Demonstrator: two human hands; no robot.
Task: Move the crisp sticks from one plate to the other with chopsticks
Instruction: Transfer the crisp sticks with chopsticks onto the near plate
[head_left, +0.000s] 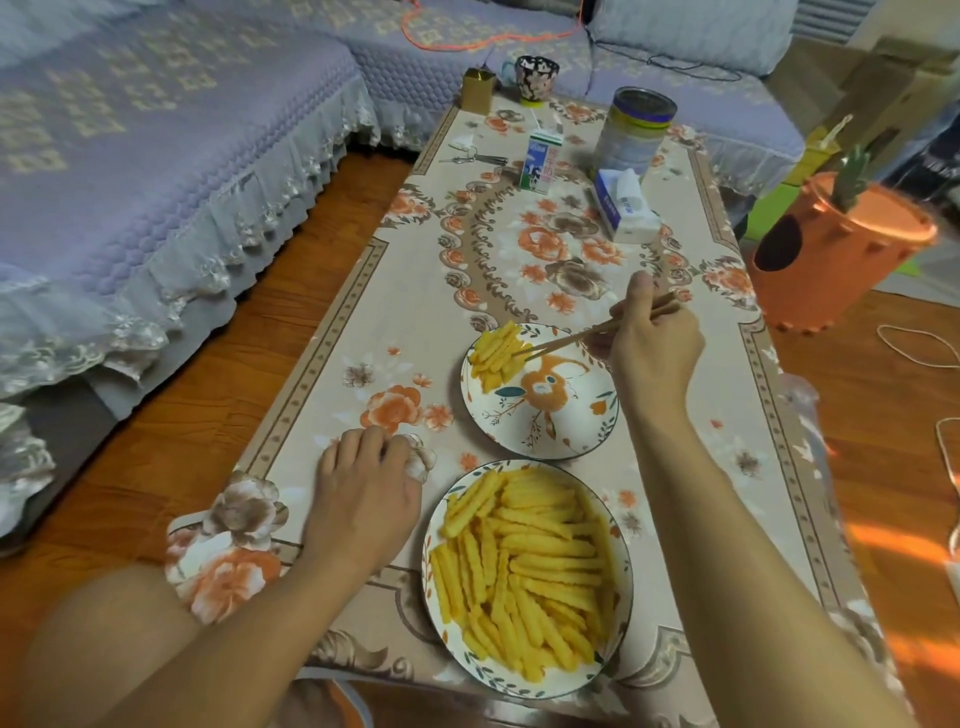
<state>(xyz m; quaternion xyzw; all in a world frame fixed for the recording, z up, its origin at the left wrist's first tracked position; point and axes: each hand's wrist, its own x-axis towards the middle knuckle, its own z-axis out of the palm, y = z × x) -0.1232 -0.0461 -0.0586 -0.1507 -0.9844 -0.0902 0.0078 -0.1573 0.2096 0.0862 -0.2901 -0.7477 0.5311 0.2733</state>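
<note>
A near plate (441, 551) at the table's front edge is heaped with yellow crinkle crisp sticks (524, 566). Behind it a far plate (566, 415) with an orange animal print carries a small pile of crisp sticks (496, 351) at its far left. My right hand (652, 348) grips wooden chopsticks (569, 340) whose tips reach into that small pile. Whether a stick is pinched between the tips I cannot tell. My left hand (363, 491) rests on the tablecloth left of the near plate, fingers curled, holding nothing.
The floral tablecloth (415, 291) covers a low table. At its far end stand a milk carton (540, 161), a tissue box (623, 208), a tin can (636, 132), a cup (535, 78) and keys (475, 158). A sofa (156, 156) lies left, an orange bin (836, 249) right.
</note>
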